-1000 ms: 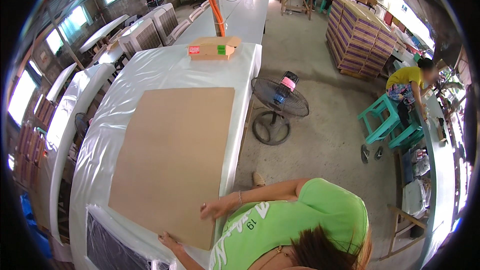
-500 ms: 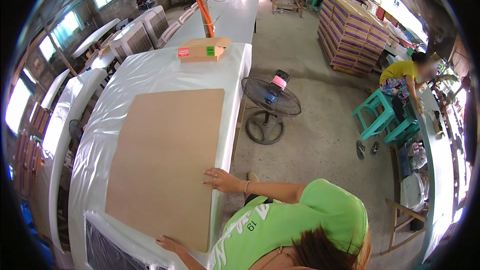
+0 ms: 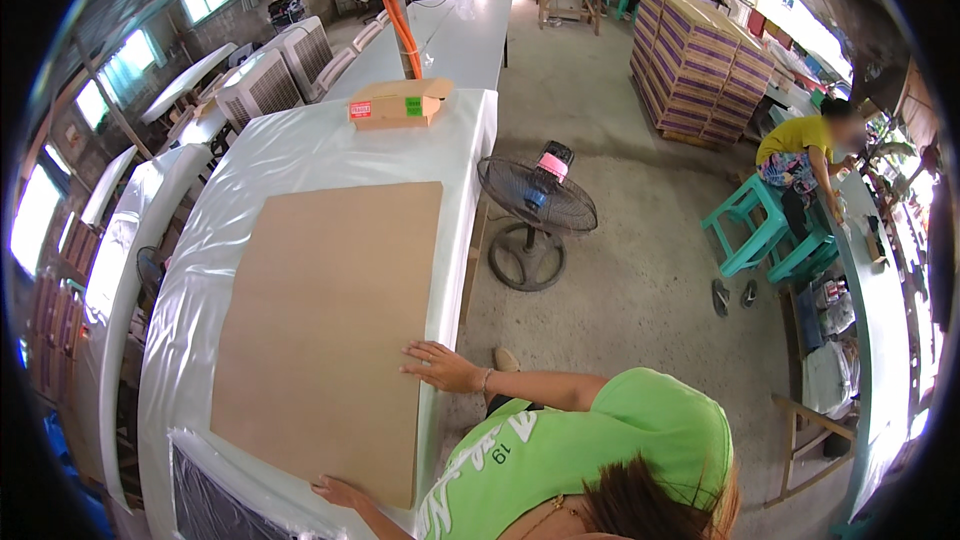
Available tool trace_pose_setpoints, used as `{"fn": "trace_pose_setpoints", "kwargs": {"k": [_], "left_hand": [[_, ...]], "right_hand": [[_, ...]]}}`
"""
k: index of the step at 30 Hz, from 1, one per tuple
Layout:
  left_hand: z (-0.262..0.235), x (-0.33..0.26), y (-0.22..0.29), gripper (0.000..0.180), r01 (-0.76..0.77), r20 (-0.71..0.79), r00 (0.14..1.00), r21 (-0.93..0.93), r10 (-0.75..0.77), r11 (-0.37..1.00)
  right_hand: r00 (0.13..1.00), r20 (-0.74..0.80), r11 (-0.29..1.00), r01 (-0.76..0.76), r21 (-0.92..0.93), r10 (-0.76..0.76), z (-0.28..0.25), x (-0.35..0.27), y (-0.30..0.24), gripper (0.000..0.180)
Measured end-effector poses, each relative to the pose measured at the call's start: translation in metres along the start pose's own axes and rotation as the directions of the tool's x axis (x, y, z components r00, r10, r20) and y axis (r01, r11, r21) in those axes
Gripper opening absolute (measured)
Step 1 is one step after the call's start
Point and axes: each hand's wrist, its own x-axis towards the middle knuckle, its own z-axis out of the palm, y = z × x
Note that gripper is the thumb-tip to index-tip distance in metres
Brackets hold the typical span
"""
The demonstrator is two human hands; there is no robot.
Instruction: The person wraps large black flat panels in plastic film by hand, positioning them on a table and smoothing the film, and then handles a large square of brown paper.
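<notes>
A large flat sheet of brown cardboard (image 3: 330, 320) lies on a table covered with clear plastic (image 3: 330, 145). My right hand (image 3: 440, 367) rests on the sheet's right edge, fingers spread and nothing gripped. Toward the lower edge of the sheet lies my left hand (image 3: 342, 493), with its fingers stretched out on the board near the corner. By my left arm, a dark panel under clear plastic (image 3: 225, 495) sits on the table, partly cut off by the view.
An open cardboard box (image 3: 395, 107) stands at the table's far end, beside a post with orange hoses (image 3: 397, 15). To the right is a standing fan (image 3: 537, 195). A person in yellow (image 3: 800, 145) sits near teal stools (image 3: 748, 227); stacked cartons (image 3: 695, 65) stand behind.
The whole view has shifted slightly. Both hands keep their places on the cardboard, and the sheet has not visibly moved.
</notes>
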Motion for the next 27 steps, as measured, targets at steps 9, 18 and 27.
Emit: {"fn": "trace_pose_setpoints", "kwargs": {"k": [9,18,27], "left_hand": [[-0.005,0.017,-0.028,0.046,-0.105,0.017,0.993,0.525,0.113,0.844],[0.020,0.007,-0.041,0.051,-0.136,-0.208,0.953,0.352,0.219,0.926],[0.029,-0.008,0.043,0.045,0.143,-0.084,0.989,0.251,-0.125,0.957]], "right_hand": [[0.997,-0.041,0.997,0.063,-0.039,-0.065,0.006,0.008,-0.003,0.042],[0.999,-0.043,1.000,0.019,-0.014,-0.020,0.019,0.011,0.001,0.044],[0.994,0.100,0.993,-0.060,0.105,0.050,-0.017,0.046,0.043,0.023]]}}
